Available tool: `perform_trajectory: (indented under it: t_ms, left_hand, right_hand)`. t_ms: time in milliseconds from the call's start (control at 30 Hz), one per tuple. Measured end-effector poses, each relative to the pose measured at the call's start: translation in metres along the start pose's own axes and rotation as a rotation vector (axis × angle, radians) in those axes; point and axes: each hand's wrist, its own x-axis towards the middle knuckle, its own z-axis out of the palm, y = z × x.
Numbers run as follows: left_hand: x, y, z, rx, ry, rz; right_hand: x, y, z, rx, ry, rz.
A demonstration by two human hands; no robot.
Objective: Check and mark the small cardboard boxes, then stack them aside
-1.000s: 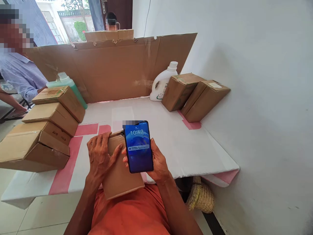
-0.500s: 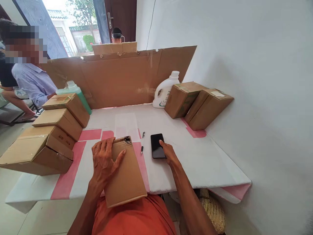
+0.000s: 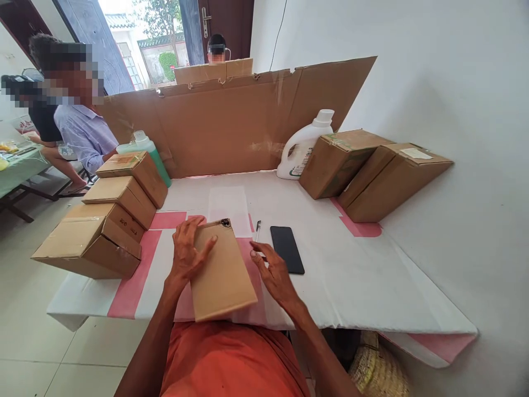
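Our left hand (image 3: 188, 251) lies splayed over the flat brown cardboard (image 3: 227, 273), thumb on top; if that pressure eases, it could slide toward the table's (image 3: 326, 309) front edge, close by. On our right hand (image 3: 275, 273), fingers half-curl at the pen (image 3: 258, 229), whether pinching it we cannot tell; a nudge could roll it against the phone (image 3: 287, 251). Boxes (image 3: 118, 190) bound us leftward; rightward, bare cloth (image 3: 363, 275) leaves room.
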Motion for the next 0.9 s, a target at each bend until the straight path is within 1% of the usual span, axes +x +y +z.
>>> perform_trajectory:
  t_ms: [33, 100, 133, 167, 233, 300, 367, 400, 433, 500, 533, 600, 667, 733, 800, 833, 900]
  left_hand:
    - [-0.002, -0.011, 0.001, -0.064, 0.019, -0.054]
    - [-0.015, -0.034, 0.003, -0.185, 0.044, -0.182]
    - [-0.027, -0.045, 0.004, -0.231, 0.044, -0.242]
    - [-0.042, -0.054, 0.006, -0.270, 0.012, -0.284]
    - [-0.076, -0.064, 0.011, -0.342, -0.026, -0.355]
    - [-0.110, -0.060, 0.016, -0.441, -0.069, -0.380]
    - [-0.132, -0.045, 0.018, -0.544, -0.100, -0.391]
    - [-0.138, -0.034, 0.016, -0.592, -0.095, -0.409]
    - [-0.139, -0.022, 0.012, -0.635, -0.086, -0.438]
    - [-0.133, 0.002, -0.005, -0.714, -0.040, -0.521]
    - [-0.126, 0.014, -0.017, -0.758, -0.045, -0.560]
    - [-0.110, 0.035, -0.043, -0.892, -0.009, -0.655]
    - [-0.094, 0.051, -0.068, -1.071, -0.038, -0.739]
    - [-0.080, 0.058, -0.088, -1.155, -0.117, -0.793]
    - [-0.072, 0.057, -0.099, -1.100, -0.220, -0.754]
    - [-0.070, 0.054, -0.101, -1.047, -0.270, -0.712]
    - [-0.073, 0.043, -0.097, -0.978, -0.369, -0.649]
  right_hand:
    - [-0.007, -0.001, 0.008, 0.122, -0.085, 0.029]
    - [-0.021, 0.002, 0.020, 0.280, -0.182, 0.105]
    - [-0.028, 0.007, 0.023, 0.318, -0.202, 0.131]
    - [-0.034, 0.012, 0.024, 0.334, -0.211, 0.146]
    - [-0.045, 0.020, 0.023, 0.327, -0.213, 0.147]
    - [-0.054, 0.020, 0.020, 0.310, -0.226, 0.137]
    - [-0.059, 0.010, 0.017, 0.287, -0.251, 0.138]
    - [-0.060, 0.002, 0.014, 0.275, -0.264, 0.146]
    - [-0.060, -0.008, 0.011, 0.260, -0.272, 0.153]
    - [-0.057, -0.033, 0.004, 0.237, -0.273, 0.144]
    - [-0.055, -0.046, 0.000, 0.235, -0.269, 0.122]
    - [-0.047, -0.072, -0.009, 0.242, -0.248, 0.047]
    - [-0.038, -0.094, -0.016, 0.231, -0.224, -0.047]
    - [-0.028, -0.108, -0.019, 0.197, -0.189, -0.114]
    - [-0.018, -0.112, -0.018, 0.174, -0.165, -0.137]
    - [-0.013, -0.111, -0.016, 0.177, -0.160, -0.130]
    - [-0.004, -0.105, -0.010, 0.184, -0.175, -0.098]
